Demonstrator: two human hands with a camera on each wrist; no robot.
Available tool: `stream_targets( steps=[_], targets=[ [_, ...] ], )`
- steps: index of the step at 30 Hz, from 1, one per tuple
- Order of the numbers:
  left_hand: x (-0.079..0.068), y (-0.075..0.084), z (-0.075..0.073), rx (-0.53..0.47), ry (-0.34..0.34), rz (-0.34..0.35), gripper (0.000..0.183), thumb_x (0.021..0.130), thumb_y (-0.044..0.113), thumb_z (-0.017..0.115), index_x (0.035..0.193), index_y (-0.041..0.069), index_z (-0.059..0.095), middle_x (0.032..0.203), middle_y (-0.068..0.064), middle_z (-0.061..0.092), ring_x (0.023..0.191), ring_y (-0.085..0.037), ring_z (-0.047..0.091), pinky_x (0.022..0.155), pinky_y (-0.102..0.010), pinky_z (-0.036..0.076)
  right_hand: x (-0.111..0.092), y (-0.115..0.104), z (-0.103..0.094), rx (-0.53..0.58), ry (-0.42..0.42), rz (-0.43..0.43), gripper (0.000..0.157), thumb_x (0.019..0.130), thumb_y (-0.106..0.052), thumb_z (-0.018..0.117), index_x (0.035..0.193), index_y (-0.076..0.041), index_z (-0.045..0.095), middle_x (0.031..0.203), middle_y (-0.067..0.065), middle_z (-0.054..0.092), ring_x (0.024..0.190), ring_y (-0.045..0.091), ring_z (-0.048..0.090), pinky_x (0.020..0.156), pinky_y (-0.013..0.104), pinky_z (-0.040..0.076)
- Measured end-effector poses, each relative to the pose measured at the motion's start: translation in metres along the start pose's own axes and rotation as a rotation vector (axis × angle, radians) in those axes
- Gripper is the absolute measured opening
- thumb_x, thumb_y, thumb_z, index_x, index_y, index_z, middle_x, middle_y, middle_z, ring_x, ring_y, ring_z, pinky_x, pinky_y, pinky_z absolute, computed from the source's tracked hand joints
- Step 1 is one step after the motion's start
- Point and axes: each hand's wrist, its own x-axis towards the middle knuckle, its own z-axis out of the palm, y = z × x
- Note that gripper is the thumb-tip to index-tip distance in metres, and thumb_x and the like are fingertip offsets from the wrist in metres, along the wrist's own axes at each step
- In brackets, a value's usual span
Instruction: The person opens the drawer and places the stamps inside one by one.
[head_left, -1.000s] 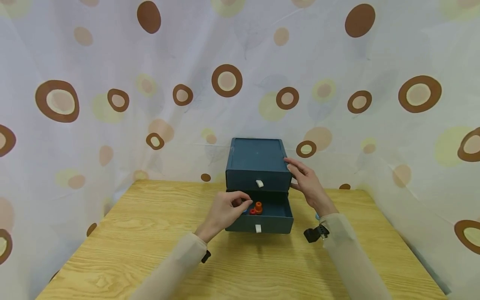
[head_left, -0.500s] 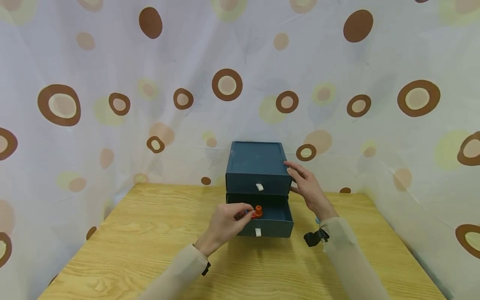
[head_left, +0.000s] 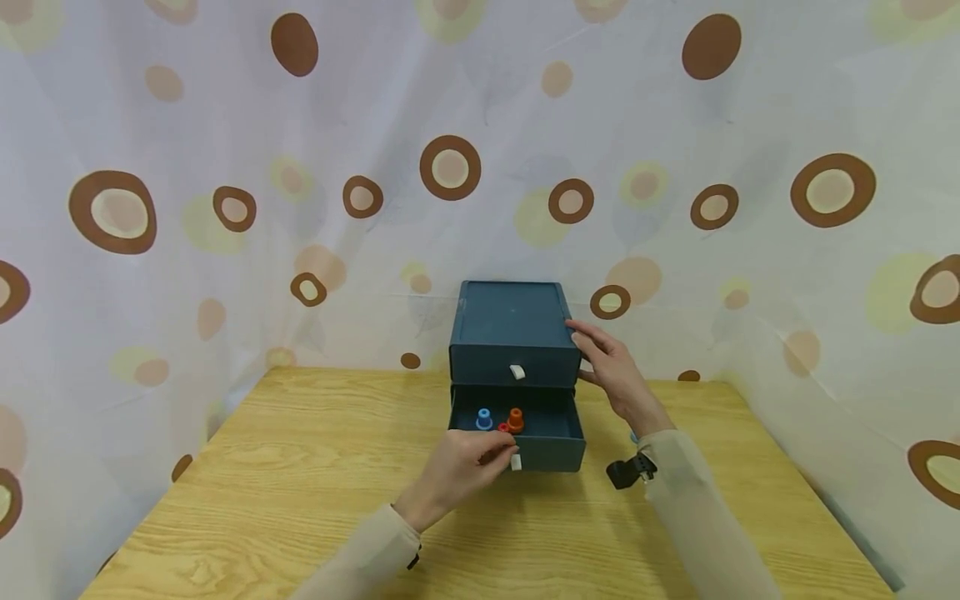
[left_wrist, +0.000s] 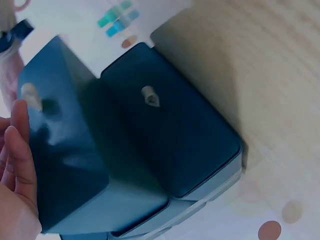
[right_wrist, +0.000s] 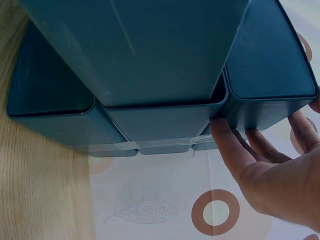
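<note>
A dark blue drawer cabinet (head_left: 513, 312) stands on the table, its middle drawer (head_left: 551, 454) pulled out. Inside sit a light blue stepped peg-like piece (head_left: 484, 419), an orange one (head_left: 516, 419) and a small red piece (head_left: 504, 427), partly hidden by my left hand. My left hand (head_left: 461, 467) is at the drawer front, fingertips close beside its white pull tab (left_wrist: 31, 96); the left wrist view shows no object in them. My right hand (head_left: 618, 379) rests on the cabinet's right side, fingers spread along the top edge; in the right wrist view its fingers (right_wrist: 232, 147) touch the upper casing.
A closed drawer with a white tab (head_left: 517, 372) is above the open one; another closed drawer (left_wrist: 170, 115) is below. Blurred green and blue pieces (left_wrist: 118, 19) lie beyond the cabinet. Wood-grain table (head_left: 300, 475) surrounds it, with a patterned curtain (head_left: 360, 275) behind.
My left hand has come out of the drawer, moving down and toward me to the drawer front. The light blue piece now shows fully. My right hand has stayed on the cabinet.
</note>
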Motion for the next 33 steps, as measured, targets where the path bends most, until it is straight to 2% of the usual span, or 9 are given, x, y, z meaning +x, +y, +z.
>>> stream_targets(
  steps=[10, 17, 21, 28, 33],
  targets=[
    [-0.001, -0.001, 0.012, 0.084, -0.110, 0.000, 0.011, 0.087, 0.023, 0.076, 0.096, 0.016, 0.073, 0.077, 0.009, 0.072, 0.063, 0.006, 0.057, 0.065, -0.001, 0.043, 0.002, -0.003, -0.002, 0.000, 0.003, -0.002, 0.053, 0.104, -0.041, 0.044, 0.152, -0.019, 0.039, 0.163, 0.009, 0.022, 0.149, 0.037, 0.021, 0.112, 0.061, 0.032],
    [-0.006, -0.004, 0.014, 0.105, -0.141, 0.001, 0.015, 0.086, 0.024, 0.077, 0.098, 0.016, 0.075, 0.082, 0.007, 0.075, 0.066, 0.002, 0.063, 0.067, -0.003, 0.046, 0.000, -0.001, -0.001, 0.002, -0.001, 0.007, 0.052, 0.105, -0.040, 0.044, 0.152, -0.019, 0.038, 0.163, 0.009, 0.021, 0.149, 0.037, 0.021, 0.112, 0.060, 0.032],
    [-0.008, -0.006, 0.015, 0.088, -0.133, -0.019, 0.013, 0.087, 0.023, 0.076, 0.098, 0.016, 0.076, 0.085, 0.007, 0.075, 0.069, 0.003, 0.064, 0.070, -0.003, 0.046, -0.001, 0.000, 0.000, -0.002, 0.000, 0.007, 0.052, 0.104, -0.040, 0.044, 0.152, -0.019, 0.039, 0.163, 0.009, 0.021, 0.149, 0.037, 0.022, 0.111, 0.060, 0.033],
    [-0.006, -0.011, 0.020, 0.046, -0.062, -0.058, 0.013, 0.089, 0.021, 0.074, 0.099, 0.014, 0.078, 0.087, 0.006, 0.075, 0.071, 0.004, 0.063, 0.068, -0.004, 0.047, 0.001, 0.001, -0.001, -0.004, 0.002, 0.001, 0.052, 0.105, -0.040, 0.043, 0.152, -0.019, 0.038, 0.163, 0.009, 0.022, 0.149, 0.038, 0.022, 0.112, 0.060, 0.032],
    [-0.005, -0.015, 0.023, -0.003, -0.048, -0.134, 0.015, 0.089, 0.022, 0.074, 0.101, 0.014, 0.078, 0.088, 0.006, 0.074, 0.073, 0.004, 0.062, 0.069, -0.006, 0.049, 0.002, 0.003, -0.001, -0.001, -0.003, 0.002, 0.052, 0.104, -0.040, 0.044, 0.152, -0.019, 0.038, 0.163, 0.009, 0.022, 0.149, 0.037, 0.022, 0.112, 0.060, 0.033]
  ],
)
